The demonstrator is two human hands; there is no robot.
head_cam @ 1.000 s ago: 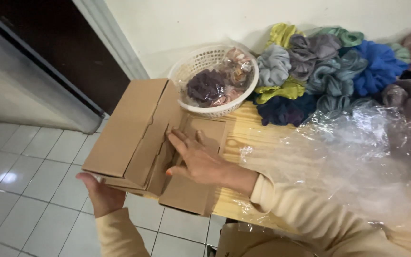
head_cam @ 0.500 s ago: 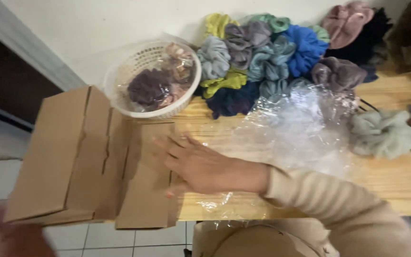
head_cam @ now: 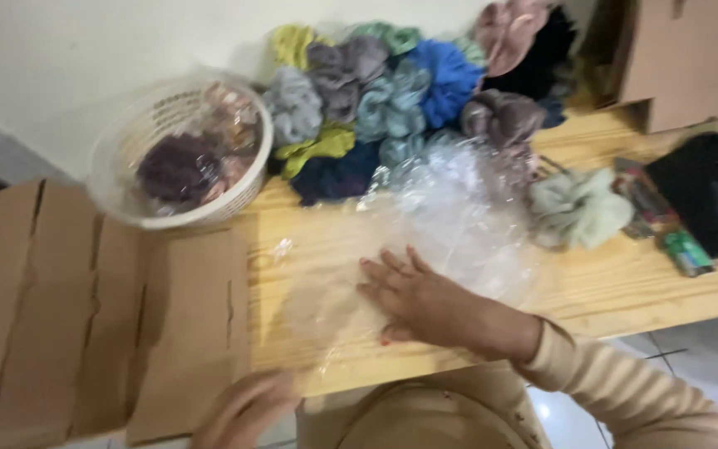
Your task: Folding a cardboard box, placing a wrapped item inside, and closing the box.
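Observation:
A flattened brown cardboard box [head_cam: 85, 316] hangs over the left end of the wooden table [head_cam: 608, 283]. My left hand [head_cam: 247, 407], blurred, grips the bottom corner of the box's right flap. My right hand [head_cam: 425, 299] lies flat on the tabletop with its fingers spread, resting on a sheet of crinkled clear plastic [head_cam: 450, 208] and holding nothing. It is just right of the cardboard and apart from it.
A white plastic basket [head_cam: 126, 150] of scrunchies stands at the back left. A pile of coloured scrunchies [head_cam: 392, 91] lies against the wall, and a pale green scrunchie [head_cam: 579, 208] sits alone. On the right are a black tape dispenser [head_cam: 708, 183] and a brown carton [head_cam: 691, 58].
My right hand has left the cardboard and now lies on the plastic sheet. The box has shifted left in view, and my left hand now shows at its lower right corner.

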